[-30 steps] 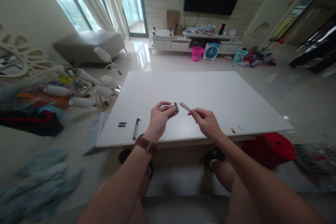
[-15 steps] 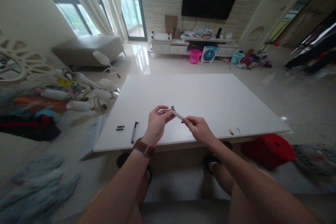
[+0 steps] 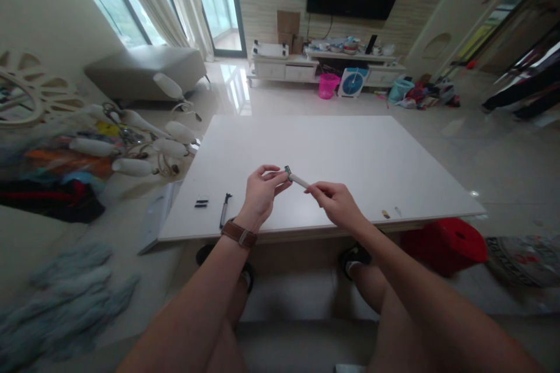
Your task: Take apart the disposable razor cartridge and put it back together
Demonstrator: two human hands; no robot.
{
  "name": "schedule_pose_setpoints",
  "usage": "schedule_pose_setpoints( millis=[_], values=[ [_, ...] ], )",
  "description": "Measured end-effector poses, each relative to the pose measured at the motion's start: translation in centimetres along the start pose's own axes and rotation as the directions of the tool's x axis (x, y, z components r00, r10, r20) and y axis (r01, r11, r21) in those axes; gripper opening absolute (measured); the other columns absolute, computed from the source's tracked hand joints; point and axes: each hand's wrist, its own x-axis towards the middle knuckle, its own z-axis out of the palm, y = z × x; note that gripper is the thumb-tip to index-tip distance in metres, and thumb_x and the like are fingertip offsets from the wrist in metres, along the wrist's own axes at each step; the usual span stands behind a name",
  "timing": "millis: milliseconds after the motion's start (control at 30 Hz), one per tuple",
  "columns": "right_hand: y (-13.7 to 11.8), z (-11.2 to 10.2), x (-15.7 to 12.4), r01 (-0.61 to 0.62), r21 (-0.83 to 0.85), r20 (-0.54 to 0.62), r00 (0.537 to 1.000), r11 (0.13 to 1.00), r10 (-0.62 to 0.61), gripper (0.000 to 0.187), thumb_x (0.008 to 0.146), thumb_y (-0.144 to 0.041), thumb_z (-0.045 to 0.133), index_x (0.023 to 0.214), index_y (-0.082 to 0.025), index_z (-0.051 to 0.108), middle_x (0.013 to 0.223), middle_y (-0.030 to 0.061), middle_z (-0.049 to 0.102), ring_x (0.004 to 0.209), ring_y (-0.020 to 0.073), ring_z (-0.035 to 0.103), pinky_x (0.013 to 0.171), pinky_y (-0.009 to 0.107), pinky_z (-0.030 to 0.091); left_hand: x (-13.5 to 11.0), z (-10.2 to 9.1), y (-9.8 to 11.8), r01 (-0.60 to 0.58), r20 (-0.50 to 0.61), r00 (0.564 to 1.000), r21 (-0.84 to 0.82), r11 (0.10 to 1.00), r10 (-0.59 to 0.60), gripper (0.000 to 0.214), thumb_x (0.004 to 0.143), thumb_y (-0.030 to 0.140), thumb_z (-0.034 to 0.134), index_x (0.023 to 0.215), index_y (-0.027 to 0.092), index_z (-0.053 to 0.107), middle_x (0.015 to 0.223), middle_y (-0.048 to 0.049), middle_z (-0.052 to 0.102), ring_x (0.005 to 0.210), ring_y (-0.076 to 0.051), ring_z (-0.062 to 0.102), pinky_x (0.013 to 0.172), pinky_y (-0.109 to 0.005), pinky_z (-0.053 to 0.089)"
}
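A small dark cartridge with a green part (image 3: 287, 170), narrow and roughly rectangular like a razor head, is pinched at the fingertips of the left hand (image 3: 262, 189); that grip is closed on it, with part of it hidden by the fingers. A pale, slender, smooth stick-shaped handle (image 3: 300, 180) is grasped near its lower end by the right hand (image 3: 335, 201), its free end tilted up towards the cartridge. The two pieces appear to meet, but whether they are joined cannot be told. Both are held above the near part of a broad white rectangular table (image 3: 328, 145). On it, left of the hands, a black-and-grey razor-shaped tool (image 3: 224, 210) is laid near the edge, with two short black strips (image 3: 201, 204) placed beside it. To the right, a small yellow-and-dark piece (image 3: 385, 214) is seen near the edge. A brown strap (image 3: 240, 234) is worn on the left wrist.
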Motion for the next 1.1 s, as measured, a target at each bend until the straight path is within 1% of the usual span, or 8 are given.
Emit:
schedule_pose_setpoints(
  millis=[67,233,400,567,633,767,933,1100],
  values=[
    [0.1,-0.3,0.1,-0.031,0.001,-0.055,0.998,1.000,0.031,0.040,0.094,-0.046,0.053,0.089,-0.015,0.077,0.058,-0.0008,0.052,0.053,0.0111,0.040,0.052,0.026,0.028,-0.1,0.0,0.0,0.002,0.013,1.000,0.004,1.000,-0.003,0.030,0.065,0.009,0.081,0.083,0.014,0.057,0.076,-0.0050,0.072,0.075,-0.016,0.070,0.086,-0.041,0.057],
    [0.2,-0.7,0.2,-0.050,0.033,0.003,0.999,0.998,0.050,0.042,0.093,-0.049,0.053,0.089,-0.014,0.077,0.056,-0.0010,0.050,0.052,0.0114,0.040,0.051,0.026,0.028,-0.1,-0.1,0.2,0.006,-0.010,1.000,0.005,1.000,-0.006,0.031,0.064,0.009,0.082,0.082,0.015,0.057,0.076,-0.0044,0.072,0.076,-0.015,0.070,0.087,-0.041,0.058],
    [0.4,-0.5,0.1,-0.059,0.063,-0.098,0.993,0.996,0.065,0.042,0.093,-0.049,0.054,0.090,-0.014,0.076,0.056,-0.0018,0.046,0.051,0.0110,0.037,0.050,0.025,0.026,-0.2,-0.1,0.2,0.000,0.023,1.000,0.015,1.000,-0.001,0.031,0.064,0.010,0.081,0.083,0.015,0.057,0.076,-0.0048,0.072,0.074,-0.016,0.070,0.083,-0.040,0.058],
    [0.0,1.4,-0.4,-0.007,0.046,0.148,0.989,0.999,0.001,0.041,0.094,-0.046,0.053,0.082,-0.014,0.076,0.056,-0.0013,0.050,0.054,0.0109,0.039,0.052,0.025,0.028,0.0,0.0,0.1,0.012,-0.013,1.000,0.025,1.000,-0.011,0.031,0.063,0.010,0.081,0.081,0.015,0.056,0.074,-0.0031,0.071,0.071,-0.015,0.069,0.082,-0.038,0.058],
    [-0.3,1.1,-0.2,-0.001,0.053,0.108,0.994,0.999,-0.005,0.041,0.093,-0.047,0.053,0.085,-0.015,0.077,0.056,-0.0014,0.049,0.054,0.0111,0.039,0.052,0.025,0.028,0.0,-0.1,0.2,0.003,-0.011,1.000,0.013,1.000,-0.003,0.032,0.063,0.010,0.082,0.081,0.015,0.056,0.075,-0.0033,0.070,0.073,-0.015,0.069,0.084,-0.039,0.057],
    [0.0,-0.1,0.4,-0.084,0.108,-0.100,0.990,0.991,0.095,0.045,0.092,-0.051,0.054,0.092,-0.013,0.078,0.054,-0.0017,0.045,0.052,0.0116,0.037,0.049,0.026,0.026,0.0,-0.2,0.2,0.008,0.012,1.000,0.014,1.000,-0.008,0.033,0.064,0.010,0.082,0.083,0.015,0.056,0.076,-0.0040,0.071,0.075,-0.016,0.070,0.086,-0.041,0.057],
    [0.2,0.3,0.1,-0.068,0.078,0.066,0.996,0.995,0.063,0.044,0.091,-0.051,0.055,0.090,-0.013,0.079,0.055,-0.0013,0.048,0.052,0.0111,0.038,0.051,0.026,0.026,-0.1,-0.2,0.2,0.008,-0.003,1.000,0.030,1.000,-0.008,0.031,0.064,0.009,0.080,0.082,0.015,0.056,0.075,-0.0035,0.071,0.074,-0.015,0.069,0.083,-0.039,0.057],
    [0.2,0.0,0.1,-0.089,0.131,-0.075,0.992,0.987,0.099,0.046,0.091,-0.052,0.054,0.093,-0.012,0.077,0.055,-0.0019,0.045,0.052,0.0111,0.039,0.050,0.025,0.028,-0.1,-0.1,0.2,-0.001,0.016,1.000,0.010,1.000,0.001,0.031,0.064,0.009,0.081,0.083,0.015,0.056,0.074,-0.0037,0.071,0.073,-0.016,0.069,0.085,-0.041,0.057]
  ],
)
